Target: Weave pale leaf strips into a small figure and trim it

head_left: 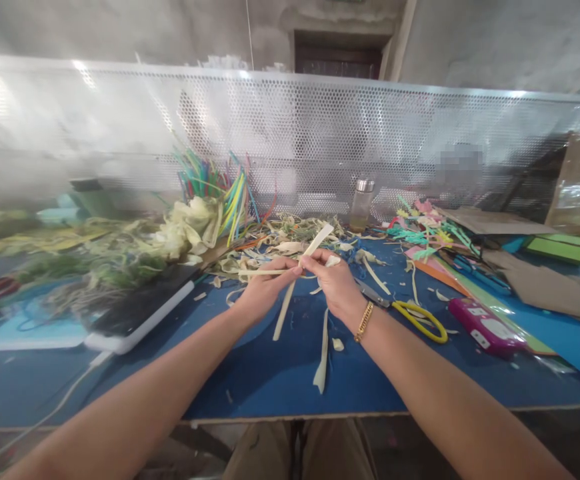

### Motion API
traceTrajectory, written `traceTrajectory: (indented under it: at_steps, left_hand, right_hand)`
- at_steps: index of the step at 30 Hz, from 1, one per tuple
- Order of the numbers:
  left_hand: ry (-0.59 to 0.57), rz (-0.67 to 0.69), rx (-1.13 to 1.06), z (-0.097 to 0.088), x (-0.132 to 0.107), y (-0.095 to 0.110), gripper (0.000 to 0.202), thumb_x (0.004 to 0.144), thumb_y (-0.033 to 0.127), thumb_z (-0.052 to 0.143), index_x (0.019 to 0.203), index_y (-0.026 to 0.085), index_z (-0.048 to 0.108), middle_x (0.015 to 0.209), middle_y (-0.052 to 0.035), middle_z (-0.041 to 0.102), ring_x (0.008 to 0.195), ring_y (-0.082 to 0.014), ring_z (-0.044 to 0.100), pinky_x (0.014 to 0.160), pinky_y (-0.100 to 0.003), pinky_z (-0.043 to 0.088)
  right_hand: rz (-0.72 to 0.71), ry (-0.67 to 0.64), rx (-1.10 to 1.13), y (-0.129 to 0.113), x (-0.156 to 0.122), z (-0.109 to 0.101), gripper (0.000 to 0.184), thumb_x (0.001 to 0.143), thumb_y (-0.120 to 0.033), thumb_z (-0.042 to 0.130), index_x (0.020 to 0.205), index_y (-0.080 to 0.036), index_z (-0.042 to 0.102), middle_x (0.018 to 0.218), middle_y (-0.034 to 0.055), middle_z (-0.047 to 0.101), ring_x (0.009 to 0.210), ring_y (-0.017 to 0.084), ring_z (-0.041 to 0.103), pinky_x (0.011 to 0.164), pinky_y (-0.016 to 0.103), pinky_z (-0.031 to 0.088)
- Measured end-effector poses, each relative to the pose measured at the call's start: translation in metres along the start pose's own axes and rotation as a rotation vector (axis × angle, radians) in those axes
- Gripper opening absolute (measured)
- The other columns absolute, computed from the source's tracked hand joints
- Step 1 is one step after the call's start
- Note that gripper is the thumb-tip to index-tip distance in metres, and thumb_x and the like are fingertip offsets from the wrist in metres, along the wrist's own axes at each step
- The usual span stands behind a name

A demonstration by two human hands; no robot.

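Note:
My left hand [265, 288] and my right hand [331, 280] meet over the blue tabletop, both with fingers pinched together. Between them they grip pale, flat strips that look like dried leaf or husk. One pale strip [318, 241] runs diagonally, its upper end rising past my fingers and its lower end hanging below them. Another narrow strip [257, 272] sticks out leftward from my left fingers. A gold bracelet circles my right wrist. Below my hands a loose strip [323, 353] lies on the table. Just right of my right hand are yellow-handled scissors [420, 321].
Strip scraps [290, 237] lie heaped behind my hands. A tablet [140, 320] with a cable sits left, beside green fibre bundles. Coloured stems [215, 180] and a glass bottle [362, 203] stand at the back before a perforated metal panel [320, 133]. A magenta device [485, 327] and cardboard lie right.

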State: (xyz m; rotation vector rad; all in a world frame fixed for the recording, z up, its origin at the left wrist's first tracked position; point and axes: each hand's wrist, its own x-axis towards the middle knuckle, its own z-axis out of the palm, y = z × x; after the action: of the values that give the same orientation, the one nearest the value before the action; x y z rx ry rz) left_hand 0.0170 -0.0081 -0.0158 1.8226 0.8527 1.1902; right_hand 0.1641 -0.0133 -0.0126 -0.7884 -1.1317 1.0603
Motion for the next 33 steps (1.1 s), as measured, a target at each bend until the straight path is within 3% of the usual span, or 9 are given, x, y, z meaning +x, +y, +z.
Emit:
traceTrajectory:
  at_steps: [7,12,18,22,25,29,31,33]
  left_hand:
    - [-0.001,-0.072,-0.005,-0.001,0.003,0.001,0.023,0.078,0.039,0.059,0.067,0.019,0.064,0.071,-0.0002,0.057,0.074,-0.0180,0.048,0.070,-0.029,0.036]
    - [-0.045,-0.062,-0.034,-0.002,0.000,0.006,0.022,0.077,0.037,0.061,0.066,0.019,0.065,0.073,-0.0015,0.059,0.076,-0.0186,0.051,0.074,-0.030,0.038]
    - [-0.089,-0.142,-0.287,-0.003,-0.001,0.004,0.027,0.077,0.045,0.066,0.080,0.019,0.073,0.087,-0.0069,0.070,0.089,-0.0234,0.061,0.088,-0.037,0.041]
    - [-0.108,-0.180,-0.359,-0.002,0.001,0.003,0.029,0.066,0.038,0.077,0.090,0.021,0.074,0.085,-0.0067,0.072,0.089,-0.0245,0.063,0.088,-0.039,0.043]
    - [-0.010,-0.163,-0.290,-0.002,0.002,-0.002,0.021,0.065,0.037,0.079,0.076,0.020,0.074,0.078,-0.0049,0.071,0.082,-0.0223,0.062,0.083,-0.037,0.044]
    - [0.039,-0.153,-0.224,-0.004,0.003,-0.009,0.024,0.073,0.044,0.071,0.077,0.019,0.073,0.079,-0.0054,0.069,0.076,-0.0197,0.059,0.076,-0.035,0.045]
    - [0.057,-0.133,-0.154,-0.006,0.004,-0.009,0.026,0.076,0.045,0.067,0.076,0.019,0.071,0.078,-0.0051,0.068,0.076,-0.0190,0.058,0.075,-0.033,0.044]
    - [0.075,-0.113,-0.061,-0.008,0.005,-0.009,0.027,0.077,0.045,0.066,0.072,0.018,0.069,0.073,-0.0037,0.065,0.073,-0.0180,0.055,0.073,-0.032,0.043]
  right_hand:
    - [-0.029,0.116,0.009,-0.003,-0.004,0.003,0.027,0.064,-0.033,0.072,0.052,-0.021,0.050,0.053,-0.0062,0.042,0.052,0.010,0.035,0.056,0.026,0.031]
    - [-0.047,0.117,-0.020,-0.002,-0.005,0.003,0.027,0.066,-0.033,0.071,0.053,-0.021,0.049,0.054,-0.0059,0.043,0.055,0.010,0.037,0.058,0.026,0.033]
    - [-0.067,0.097,-0.016,0.001,0.002,-0.005,0.025,0.068,-0.037,0.070,0.058,-0.020,0.054,0.058,-0.0054,0.046,0.057,0.010,0.039,0.059,0.026,0.034]
    - [-0.085,0.101,-0.034,0.002,0.005,-0.008,0.029,0.067,-0.041,0.073,0.057,-0.020,0.055,0.054,-0.0057,0.045,0.054,0.010,0.038,0.057,0.026,0.033]
    - [-0.006,0.062,0.025,0.000,0.007,-0.010,0.032,0.066,-0.049,0.074,0.065,-0.021,0.059,0.055,-0.0056,0.046,0.050,0.009,0.037,0.052,0.026,0.030]
    - [0.077,0.156,0.081,-0.009,0.014,-0.024,0.054,0.079,-0.072,0.046,0.085,-0.022,0.065,0.065,0.0007,0.058,0.053,0.013,0.047,0.055,0.029,0.038]
    - [-0.034,0.285,-0.068,-0.014,0.016,-0.031,0.053,0.081,-0.069,0.045,0.092,-0.022,0.067,0.080,0.0055,0.065,0.069,0.017,0.057,0.066,0.032,0.043]
    - [-0.257,0.290,-0.351,-0.018,0.015,-0.034,0.041,0.080,-0.059,0.056,0.097,-0.024,0.068,0.098,0.0074,0.068,0.093,0.022,0.059,0.083,0.036,0.043]
